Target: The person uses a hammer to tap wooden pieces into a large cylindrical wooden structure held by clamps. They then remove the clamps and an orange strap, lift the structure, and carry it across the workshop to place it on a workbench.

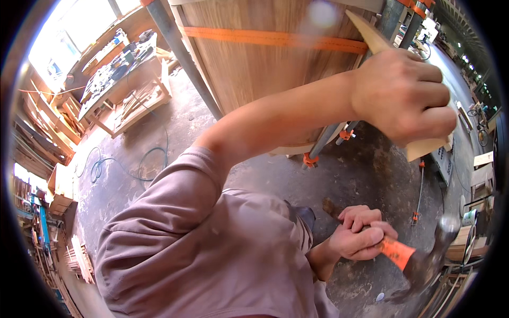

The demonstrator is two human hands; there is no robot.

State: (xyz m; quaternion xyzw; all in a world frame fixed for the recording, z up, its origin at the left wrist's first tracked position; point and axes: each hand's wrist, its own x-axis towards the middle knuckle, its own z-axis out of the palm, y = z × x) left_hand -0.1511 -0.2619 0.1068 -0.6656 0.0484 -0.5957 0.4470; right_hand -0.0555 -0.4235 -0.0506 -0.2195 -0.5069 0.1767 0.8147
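Note:
My left arm reaches across to the upper right. Its hand [405, 98] is a closed fist around a pale wooden strip [366, 31], whose pointed end sticks out above and whose other end shows below. Lower down, my right hand [363, 233] grips a hammer [396, 253] by its handle, which has an orange section near the dark metal head. The head lies toward the lower right and is partly blurred. Beyond my left forearm stands a large curved wooden panel piece [270, 66] with an orange band [265, 37] across it; my arm hides part of it.
Metal pipe clamps with orange fittings [310, 160] run along the wooden piece. A workbench [124, 66] with tools stands at the far left, and a green hose [98, 169] lies on the concrete floor. Boards and machinery line the right side; wood scraps [79, 259] lie at left.

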